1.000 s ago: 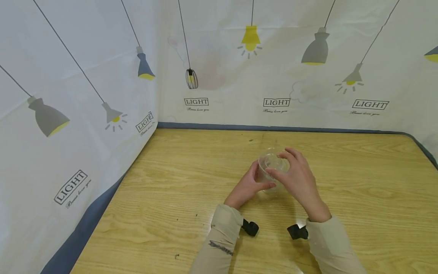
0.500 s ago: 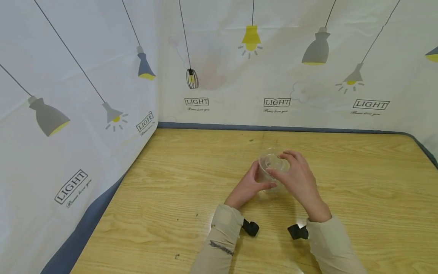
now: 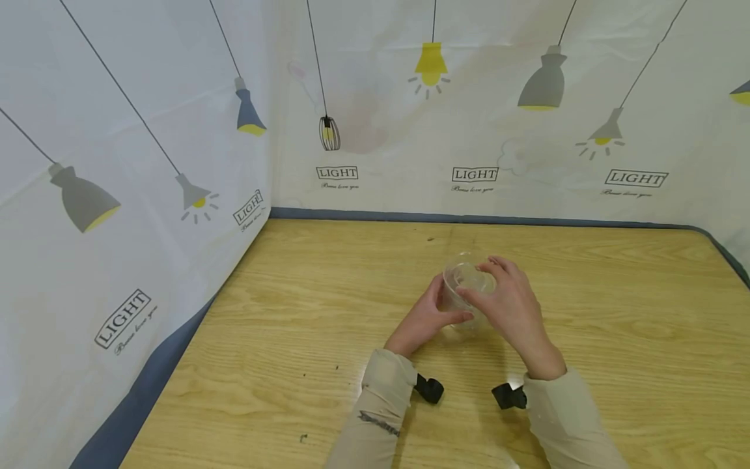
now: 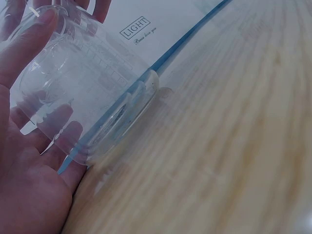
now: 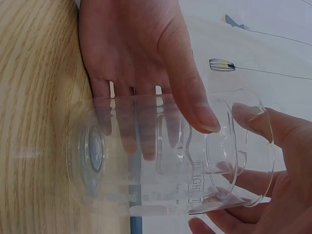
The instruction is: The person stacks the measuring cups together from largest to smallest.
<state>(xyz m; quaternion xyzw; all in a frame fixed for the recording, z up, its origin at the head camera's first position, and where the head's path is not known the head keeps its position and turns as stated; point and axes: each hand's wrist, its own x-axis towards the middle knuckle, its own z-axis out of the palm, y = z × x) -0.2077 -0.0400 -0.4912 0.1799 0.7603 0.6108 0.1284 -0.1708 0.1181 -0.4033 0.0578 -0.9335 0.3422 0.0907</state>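
Note:
A large clear glass beaker [image 5: 122, 190] with printed markings stands upright on the wooden table. My left hand [image 3: 417, 320] grips its side, thumb on the near side and fingers round the far side. Inside its upper part sits a smaller clear beaker [image 5: 222, 146], hard to make out through the glass. From above, my right hand [image 3: 517, 318] reaches to the mouth and appears to pinch the smaller beaker between thumb and fingertips. The left wrist view shows the large beaker's base [image 4: 122, 122] on the tabletop.
The wood-grain table [image 3: 281, 312] spreads out on both sides of the hands. White sheeting [image 3: 387, 143] printed with lamps stands behind and to the left. Black straps [image 3: 430, 389] hang from both cuffs.
Both hands and the beakers stay almost where they were. Only a very slight shift of the head view shows.

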